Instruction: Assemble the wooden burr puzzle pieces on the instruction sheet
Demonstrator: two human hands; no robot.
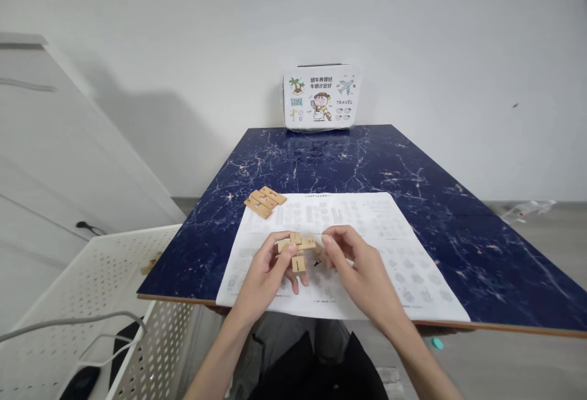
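Several pale wooden blocks, fitted crosswise into a wooden puzzle (299, 263), are held above the printed sheet. My left hand (270, 265) grips the puzzle from its left side, thumb on top and fingers curled beneath. Just right of the puzzle's right end is my right hand (351, 259), its thumb and fingers bent together in a pinch. Whether a small piece sits between those fingertips is hidden. Under both hands lies the white instruction sheet (403, 259), covered in faint grey diagrams. Flat wooden pieces (265, 201) with cut-outs lie side by side at the sheet's upper left corner.
A white box with cartoon prints (320, 97) stands at the back of the blue marbled table (321, 164), against the wall. To the left is a white perforated basket (123, 247) with cables and dark devices. A clear plastic bag (527, 210) lies beyond the table's right side.
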